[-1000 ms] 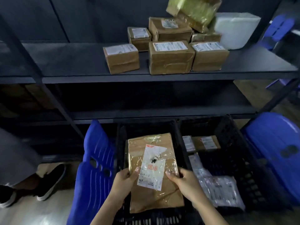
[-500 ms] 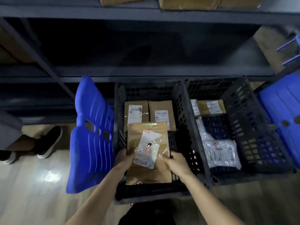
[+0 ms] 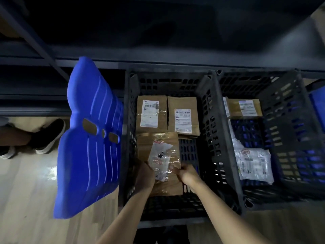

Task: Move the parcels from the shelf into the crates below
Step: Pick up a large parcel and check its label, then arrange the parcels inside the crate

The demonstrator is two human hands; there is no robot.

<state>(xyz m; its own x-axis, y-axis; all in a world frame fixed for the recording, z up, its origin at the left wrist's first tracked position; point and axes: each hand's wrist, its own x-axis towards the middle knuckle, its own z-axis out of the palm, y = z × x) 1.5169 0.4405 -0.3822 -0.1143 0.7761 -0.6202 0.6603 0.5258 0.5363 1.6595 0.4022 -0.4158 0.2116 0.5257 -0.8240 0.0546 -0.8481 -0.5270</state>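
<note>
A flat brown parcel point(image 3: 159, 145) with a white label lies low inside the left black crate point(image 3: 128, 110), near its front. My left hand point(image 3: 145, 175) grips its left edge and my right hand point(image 3: 186, 174) grips its right edge. Behind it in the same crate lie two brown boxes point(image 3: 152, 113), point(image 3: 182, 117) with labels. The right black crate point(image 3: 288, 110) holds a brown box point(image 3: 244, 108) at the back and a white plastic mailer point(image 3: 253, 164) at the front. The shelf's parcels are out of view.
A blue plastic chair point(image 3: 88, 138) stands just left of the left crate. Another person's shoes point(image 3: 47, 136) are on the wooden floor at far left. The dark lower shelf rail point(image 3: 158, 62) runs right behind the crates. More blue plastic point(image 3: 316, 106) shows at the right edge.
Both hands have lowered the flat brown parcel from above the crate down into it, in front of the two boxes. My view has tilted downward, so the upper shelf has left the frame.
</note>
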